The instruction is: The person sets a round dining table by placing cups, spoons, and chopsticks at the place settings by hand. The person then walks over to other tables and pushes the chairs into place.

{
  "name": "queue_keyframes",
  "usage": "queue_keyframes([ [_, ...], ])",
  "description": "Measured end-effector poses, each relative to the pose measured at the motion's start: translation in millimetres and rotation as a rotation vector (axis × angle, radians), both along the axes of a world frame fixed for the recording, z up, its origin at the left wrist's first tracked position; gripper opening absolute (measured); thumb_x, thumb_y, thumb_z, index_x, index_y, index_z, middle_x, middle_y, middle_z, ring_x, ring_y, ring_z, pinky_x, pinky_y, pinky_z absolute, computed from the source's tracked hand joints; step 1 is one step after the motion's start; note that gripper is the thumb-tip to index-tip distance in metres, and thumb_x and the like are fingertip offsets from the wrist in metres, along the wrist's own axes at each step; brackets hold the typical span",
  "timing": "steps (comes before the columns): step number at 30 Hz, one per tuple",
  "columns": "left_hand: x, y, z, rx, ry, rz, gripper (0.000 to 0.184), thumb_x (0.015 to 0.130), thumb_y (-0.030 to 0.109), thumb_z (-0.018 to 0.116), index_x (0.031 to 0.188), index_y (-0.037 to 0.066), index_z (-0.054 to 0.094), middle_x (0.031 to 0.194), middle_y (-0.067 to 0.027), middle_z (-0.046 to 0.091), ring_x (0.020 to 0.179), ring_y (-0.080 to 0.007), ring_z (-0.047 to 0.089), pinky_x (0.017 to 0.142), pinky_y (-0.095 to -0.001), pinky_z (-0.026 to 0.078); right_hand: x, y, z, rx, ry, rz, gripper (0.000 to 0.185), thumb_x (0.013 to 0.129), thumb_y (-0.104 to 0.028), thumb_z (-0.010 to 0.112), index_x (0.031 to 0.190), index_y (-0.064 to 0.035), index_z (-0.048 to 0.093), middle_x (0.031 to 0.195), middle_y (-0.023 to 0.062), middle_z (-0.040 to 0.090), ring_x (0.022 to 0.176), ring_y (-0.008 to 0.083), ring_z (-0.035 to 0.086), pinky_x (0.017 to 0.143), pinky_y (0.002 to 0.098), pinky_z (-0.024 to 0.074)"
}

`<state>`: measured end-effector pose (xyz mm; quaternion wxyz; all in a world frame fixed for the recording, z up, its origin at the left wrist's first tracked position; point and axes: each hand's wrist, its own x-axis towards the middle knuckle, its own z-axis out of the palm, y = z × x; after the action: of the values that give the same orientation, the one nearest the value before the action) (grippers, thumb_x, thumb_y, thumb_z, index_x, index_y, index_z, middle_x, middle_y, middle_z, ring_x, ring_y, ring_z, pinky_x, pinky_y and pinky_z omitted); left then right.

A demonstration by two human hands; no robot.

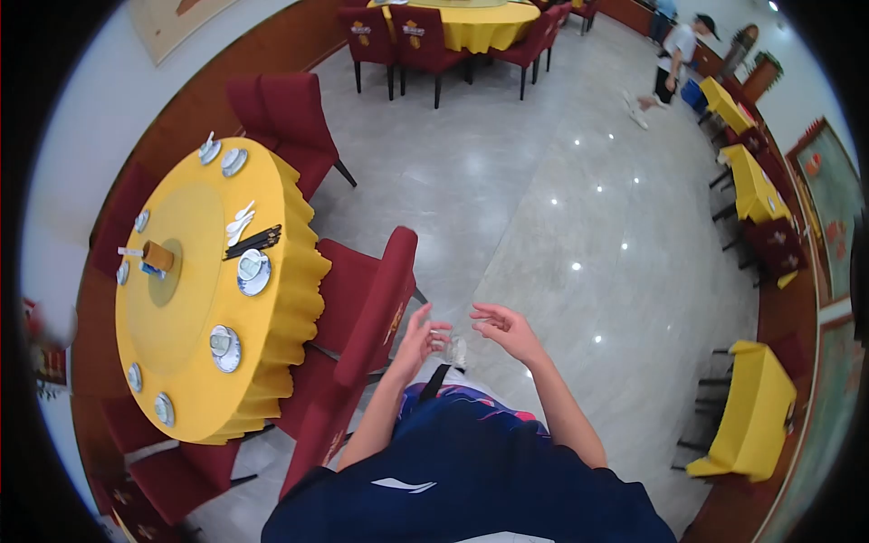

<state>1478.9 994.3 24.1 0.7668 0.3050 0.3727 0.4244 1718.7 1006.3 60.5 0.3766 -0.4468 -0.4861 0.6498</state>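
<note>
Both hands hang in the air in front of my body, a short gap between them. My left hand [424,339] has its fingers spread and holds nothing; a red chair [376,308] is the thing nearest to it. My right hand [505,330] also is empty, fingers stretched toward the left hand and apart, above the grey floor. Left of the chair stands a round table [195,362] with a yellow cloth. On it are several cup-and-plate settings [253,271], black chopsticks [253,242], white spoons [240,223] and a brown holder [157,255].
More red chairs [294,127] surround the round table. Another yellow-covered table [475,27] with chairs stands at the top. Small yellow-covered tables [747,412] line the right wall. A person [679,59] is at the upper right. Grey floor [543,199] lies between the tables.
</note>
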Motion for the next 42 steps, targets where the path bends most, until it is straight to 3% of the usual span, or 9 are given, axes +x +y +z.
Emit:
queue_keyframes([
  [7, 23, 179, 8, 0.067, 0.127, 0.134, 0.067, 0.099, 0.034, 0.049, 0.15, 0.011, 0.011, 0.118, -0.0102, 0.059, 0.096, -0.0163, 0.059, 0.085, -0.0322, 0.046, 39, 175, 6, 0.054, -0.112, 0.03, 0.047, 0.089, -0.011, 0.062, 0.134, -0.0047, 0.049, 0.117, 0.0111, 0.062, 0.091, 0.0136, 0.063, 0.074, 0.0267, 0.0504],
  [14, 27, 313, -19, -0.015, 0.208, 0.31, 0.063, 0.1, 0.028, 0.048, 0.15, 0.014, 0.014, 0.118, -0.0103, 0.059, 0.093, -0.0154, 0.059, 0.083, -0.0311, 0.048, 40, 358, -50, -0.049, -0.029, 0.143, 0.046, 0.092, -0.013, 0.059, 0.135, -0.004, 0.046, 0.112, 0.013, 0.065, 0.089, 0.0159, 0.065, 0.071, 0.0261, 0.0498],
  [16, 28, 346, -30, -0.072, 0.252, 0.49, 0.061, 0.1, 0.027, 0.048, 0.15, 0.015, 0.016, 0.115, -0.0106, 0.059, 0.093, -0.0154, 0.06, 0.082, -0.0308, 0.048, 39, 427, -43, -0.064, -0.03, 0.259, 0.045, 0.093, -0.014, 0.058, 0.135, -0.0041, 0.046, 0.11, 0.0126, 0.066, 0.088, 0.0156, 0.065, 0.071, 0.0256, 0.0494],
  [19, 38, 379, -13, -0.243, 0.05, 0.79, 0.06, 0.1, 0.024, 0.048, 0.15, 0.015, 0.016, 0.113, -0.011, 0.06, 0.091, -0.0151, 0.06, 0.079, -0.03, 0.048, 27, 505, -29, -0.042, -0.043, 0.423, 0.043, 0.093, -0.015, 0.059, 0.134, -0.004, 0.047, 0.108, 0.0121, 0.066, 0.087, 0.0147, 0.065, 0.071, 0.0246, 0.0485],
  [22, 41, 403, 3, -0.253, 0.095, 0.948, 0.057, 0.099, 0.02, 0.047, 0.149, 0.015, 0.019, 0.109, -0.0111, 0.061, 0.088, -0.0156, 0.06, 0.077, -0.03, 0.05, 9, 594, -26, -0.101, -0.027, 0.621, 0.04, 0.093, -0.016, 0.059, 0.13, -0.0036, 0.051, 0.105, 0.0106, 0.067, 0.086, 0.0135, 0.064, 0.071, 0.0243, 0.0478],
  [25, 35, 410, -8, -0.261, 0.123, 1.157, 0.059, 0.097, 0.024, 0.049, 0.148, 0.013, 0.02, 0.11, -0.0096, 0.062, 0.089, -0.0168, 0.062, 0.078, -0.0315, 0.048, -27, 676, -46, -0.095, -0.173, 0.816, 0.036, 0.092, -0.019, 0.062, 0.124, -0.0026, 0.054, 0.098, 0.0082, 0.069, 0.081, 0.0119, 0.063, 0.07, 0.0244, 0.0467],
  [27, 32, 417, 1, -0.299, 0.079, 1.301, 0.053, 0.098, 0.016, 0.047, 0.147, 0.014, 0.025, 0.104, -0.0103, 0.063, 0.083, -0.0151, 0.062, 0.074, -0.0299, 0.051, -56, 717, -49, -0.075, -0.314, 0.967, 0.034, 0.093, -0.023, 0.06, 0.122, -0.004, 0.055, 0.096, 0.0075, 0.069, 0.08, 0.0116, 0.063, 0.069, 0.0254, 0.0469],
  [36, -115, 429, -55, -0.54, 0.09, 1.73, 0.039, 0.094, 0.018, 0.05, 0.131, 0.007, 0.045, 0.099, -0.0064, 0.062, 0.085, -0.0138, 0.06, 0.074, -0.0291, 0.05, -214, 760, -71, -0.184, -0.485, 1.153, 0.032, 0.096, -0.027, 0.056, 0.121, -0.0067, 0.058, 0.098, 0.0077, 0.068, 0.083, 0.0134, 0.064, 0.071, 0.0271, 0.0492],
  [42, -262, 455, -75, -0.472, 0.091, 1.786, 0.036, 0.094, 0.021, 0.052, 0.126, 0.005, 0.049, 0.098, -0.0061, 0.062, 0.083, -0.0139, 0.06, 0.074, -0.0283, 0.049, -331, 739, -84, -0.125, -0.483, 1.393, 0.032, 0.093, -0.026, 0.059, 0.116, -0.0041, 0.059, 0.093, 0.0092, 0.068, 0.078, 0.0152, 0.065, 0.068, 0.0286, 0.0502],
])
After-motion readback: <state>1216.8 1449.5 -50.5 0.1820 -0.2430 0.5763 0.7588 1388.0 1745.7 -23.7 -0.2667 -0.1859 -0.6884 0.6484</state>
